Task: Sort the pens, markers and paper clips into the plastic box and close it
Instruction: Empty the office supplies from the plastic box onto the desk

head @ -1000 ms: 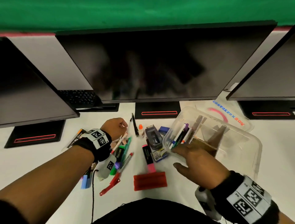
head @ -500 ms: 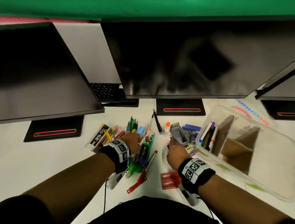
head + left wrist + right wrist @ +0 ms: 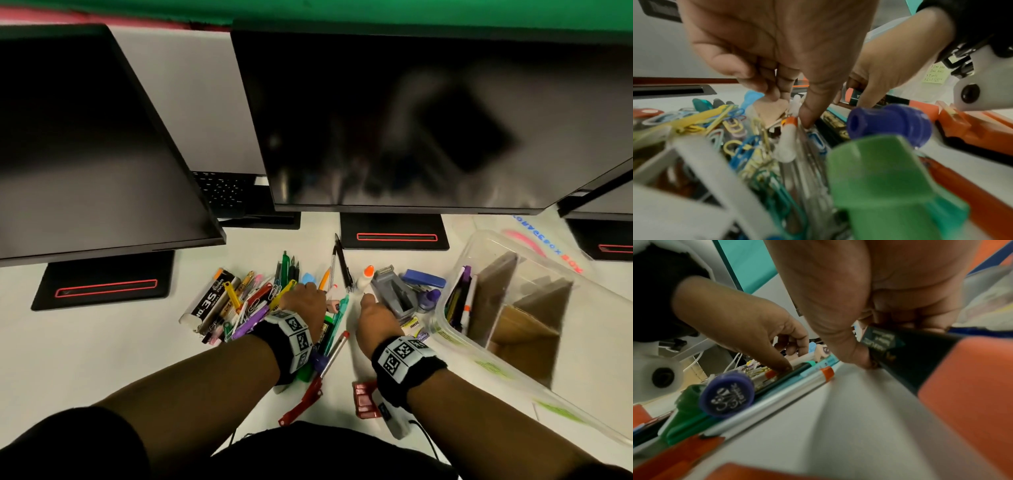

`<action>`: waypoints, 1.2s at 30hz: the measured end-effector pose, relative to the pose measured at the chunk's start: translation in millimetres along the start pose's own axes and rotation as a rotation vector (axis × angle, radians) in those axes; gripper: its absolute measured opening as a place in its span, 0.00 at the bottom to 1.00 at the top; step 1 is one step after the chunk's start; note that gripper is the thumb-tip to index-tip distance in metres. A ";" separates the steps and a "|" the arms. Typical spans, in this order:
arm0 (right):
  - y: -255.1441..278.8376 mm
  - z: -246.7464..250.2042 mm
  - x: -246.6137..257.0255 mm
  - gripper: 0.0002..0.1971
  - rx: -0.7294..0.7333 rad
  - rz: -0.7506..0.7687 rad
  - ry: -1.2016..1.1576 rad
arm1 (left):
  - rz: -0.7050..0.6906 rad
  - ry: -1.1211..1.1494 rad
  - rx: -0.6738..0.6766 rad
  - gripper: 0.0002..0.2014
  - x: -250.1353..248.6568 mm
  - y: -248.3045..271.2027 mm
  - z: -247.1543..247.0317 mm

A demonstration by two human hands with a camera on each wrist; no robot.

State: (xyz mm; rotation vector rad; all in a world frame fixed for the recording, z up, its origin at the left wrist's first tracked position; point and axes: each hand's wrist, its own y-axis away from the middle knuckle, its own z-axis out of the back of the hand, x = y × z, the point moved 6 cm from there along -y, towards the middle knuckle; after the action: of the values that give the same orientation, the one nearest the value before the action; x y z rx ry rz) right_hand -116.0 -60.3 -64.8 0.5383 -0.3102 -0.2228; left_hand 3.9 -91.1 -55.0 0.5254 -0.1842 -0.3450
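Here, my right hand [image 3: 890,308] pinched the black-and-orange marker [image 3: 920,360] — left hand [image 3: 777,48] fingering a white pen [image 3: 787,142], grip unclear; best lifted singly, clear of paper clips [image 3: 740,129].

Head looks down; wrists close, share pens [image 3: 329,329].

The right hand [image 3: 869,296] fills twelve o'clock, thumb and fingers curled round a dark marker with an orange cap [image 3: 937,373] running toward four o'clock. At nine o'clock the left hand [image 3: 740,324] presses its thumb onto a white pen [image 3: 803,359]. A purple cap [image 3: 726,394] lies at eight o'clock.
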 end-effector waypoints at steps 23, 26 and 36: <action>7.8 9.7 7.0 0.17 0.080 0.260 0.019 | 0.144 -0.108 -0.034 0.18 -5.5 -17.0 -19.8; 11.0 10.9 10.1 0.15 0.059 0.273 0.072 | 0.099 -0.124 -0.031 0.19 -5.7 -17.6 -23.3; 26.6 8.5 16.2 0.22 0.108 0.415 0.081 | 0.138 0.086 -0.107 0.17 2.1 -12.2 -20.5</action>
State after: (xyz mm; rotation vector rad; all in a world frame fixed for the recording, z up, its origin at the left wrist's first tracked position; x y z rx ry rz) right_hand -100.5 -46.8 -39.9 0.5753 -0.3491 0.2183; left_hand 7.8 -92.3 -78.6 0.4190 -0.1171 -0.1962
